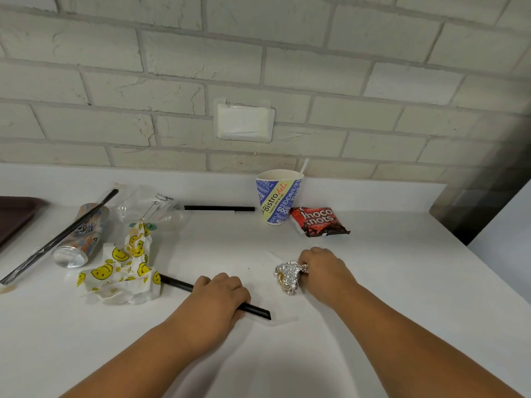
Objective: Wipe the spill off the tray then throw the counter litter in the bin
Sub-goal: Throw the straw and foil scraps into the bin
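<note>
Litter stage, judged barely begun.
- Left hand, lower centre: fingers were curled round a black straw lying on the counter.
- Right hand, right of centre: crumpled foil was pinched in its fingers.
- Tray, far left edge: only a corner was shown. Whether the spill had been wiped could not be told.
- Uncollected: can, smiley wrapper, paper cup, snack packet.
- No bin was shown.
</note>
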### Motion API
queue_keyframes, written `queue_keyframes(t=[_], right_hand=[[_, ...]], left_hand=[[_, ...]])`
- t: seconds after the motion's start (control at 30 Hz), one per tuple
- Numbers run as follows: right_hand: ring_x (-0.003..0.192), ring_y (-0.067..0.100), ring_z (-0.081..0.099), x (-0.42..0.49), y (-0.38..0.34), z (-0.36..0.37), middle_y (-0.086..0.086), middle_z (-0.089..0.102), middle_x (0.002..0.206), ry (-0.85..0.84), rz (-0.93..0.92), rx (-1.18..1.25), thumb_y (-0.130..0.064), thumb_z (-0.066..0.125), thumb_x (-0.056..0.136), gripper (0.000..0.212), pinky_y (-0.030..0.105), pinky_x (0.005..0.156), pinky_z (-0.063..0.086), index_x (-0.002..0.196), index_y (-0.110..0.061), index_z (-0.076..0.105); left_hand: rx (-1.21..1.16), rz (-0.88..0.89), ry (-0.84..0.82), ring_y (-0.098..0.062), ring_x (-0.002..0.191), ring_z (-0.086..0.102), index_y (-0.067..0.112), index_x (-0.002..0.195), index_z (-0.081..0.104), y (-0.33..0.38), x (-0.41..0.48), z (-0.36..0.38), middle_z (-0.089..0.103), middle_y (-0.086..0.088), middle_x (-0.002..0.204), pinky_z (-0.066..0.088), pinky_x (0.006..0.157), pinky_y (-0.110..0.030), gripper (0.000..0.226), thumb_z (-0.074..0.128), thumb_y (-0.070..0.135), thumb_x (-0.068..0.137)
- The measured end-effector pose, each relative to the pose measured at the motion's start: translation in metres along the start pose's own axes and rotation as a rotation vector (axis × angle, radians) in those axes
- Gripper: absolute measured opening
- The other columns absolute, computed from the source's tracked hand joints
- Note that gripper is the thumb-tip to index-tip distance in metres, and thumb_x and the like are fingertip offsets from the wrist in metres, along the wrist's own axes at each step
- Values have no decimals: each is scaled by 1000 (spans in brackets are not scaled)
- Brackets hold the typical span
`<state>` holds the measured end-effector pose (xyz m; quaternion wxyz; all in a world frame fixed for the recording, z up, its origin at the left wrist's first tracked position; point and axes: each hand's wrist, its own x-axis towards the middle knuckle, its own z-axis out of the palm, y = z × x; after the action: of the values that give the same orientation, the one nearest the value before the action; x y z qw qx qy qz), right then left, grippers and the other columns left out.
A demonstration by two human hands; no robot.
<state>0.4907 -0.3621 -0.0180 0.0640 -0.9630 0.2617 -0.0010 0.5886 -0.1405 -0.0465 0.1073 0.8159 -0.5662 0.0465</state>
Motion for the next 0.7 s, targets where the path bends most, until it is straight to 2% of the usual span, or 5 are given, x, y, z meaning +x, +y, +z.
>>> queue_keyframes(t=[0.13, 0.37, 0.5, 0.6, 0.7], right_hand=[[106, 20, 52, -12, 4, -3, 1, 57, 111, -42, 42, 28, -17, 60, 82, 30, 33, 87, 47, 112, -18, 59], [99, 18, 54, -36, 21, -4, -4, 52, 99, -94, 89, 102, -8, 61, 79, 24, 28, 80, 45, 93, -26, 54], [93, 18, 55, -47, 22, -2, -4, 51, 95, -66, 100, 131, -14, 58, 79, 26, 28, 77, 46, 72, -33, 43], [101, 20, 53, -54, 16, 2, -3, 52, 101, 7, 56, 116, -20, 57, 82, 11, 32, 81, 47, 90, -26, 60], [107, 21, 49, -60, 9, 10, -1, 53, 112, 27, 2, -31, -21, 53, 87, 24, 33, 81, 40, 110, -23, 59]], left_hand=[[-65, 21, 52, 2, 67, 51, 40, 86, 52, 14, -2, -9, 56, 23, 72, 42, 62, -15, 14, 38, 39, 81], [-391, -34, 93, -3, 95, 51, 28, 114, 55, 39, 0, -35, 52, 20, 98, 32, 75, -5, 22, 44, 27, 96], [-403, 4, 116, 3, 88, 46, 31, 114, 58, 42, -2, -44, 49, 20, 95, 33, 73, -5, 26, 43, 29, 93], [-409, -18, 170, 4, 81, 47, 31, 108, 60, 43, -8, -53, 47, 22, 87, 36, 71, -9, 27, 42, 34, 88], [-417, -50, 199, 3, 82, 49, 31, 105, 60, 43, -15, -62, 48, 23, 85, 39, 73, -10, 28, 41, 39, 86]])
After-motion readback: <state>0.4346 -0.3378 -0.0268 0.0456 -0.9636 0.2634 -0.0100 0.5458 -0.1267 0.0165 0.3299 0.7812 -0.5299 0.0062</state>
